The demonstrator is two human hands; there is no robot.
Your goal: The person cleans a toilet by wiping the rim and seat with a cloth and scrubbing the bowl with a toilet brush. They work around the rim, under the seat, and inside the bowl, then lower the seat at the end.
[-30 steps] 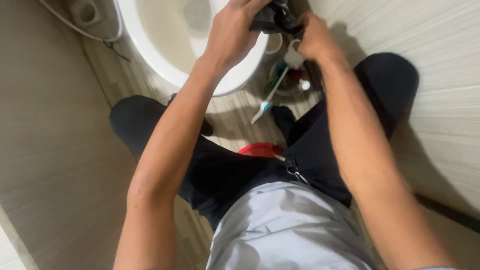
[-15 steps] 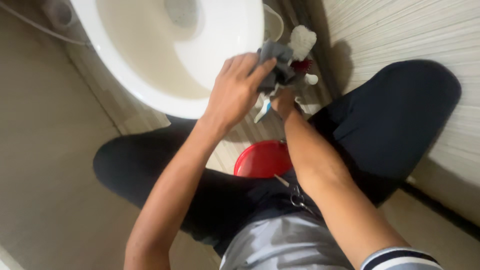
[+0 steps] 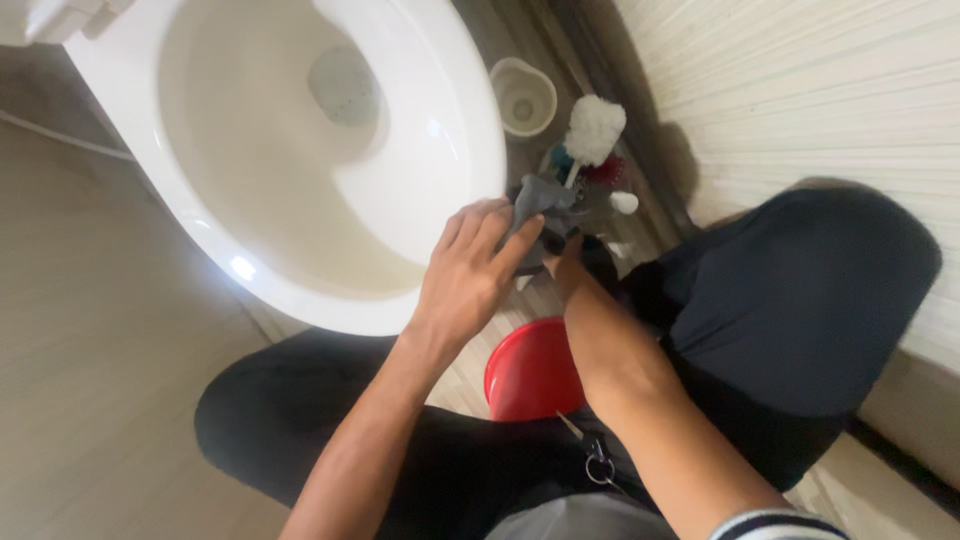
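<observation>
My left hand (image 3: 470,268) grips a crumpled grey cloth (image 3: 540,200) just off the right edge of the white toilet bowl (image 3: 420,190). My right hand (image 3: 568,268) comes up from below, its fingers tucked under the same cloth and mostly hidden by it. Both hands are low, near the floor between the bowl and my right knee (image 3: 800,290). A toilet brush with a white bristle head (image 3: 595,128) stands right behind the cloth.
A red round bucket (image 3: 530,368) sits on the floor between my legs, under my wrists. A white cup-shaped brush holder (image 3: 525,97) stands by the bowl's far right. Small bottles (image 3: 612,185) cluster beside the brush. A pale ribbed wall (image 3: 800,90) runs along the right.
Both hands with the cloth have come down from over the bowl's rim to its right side near the floor. The view has shifted, showing more of the bowl and the red bucket.
</observation>
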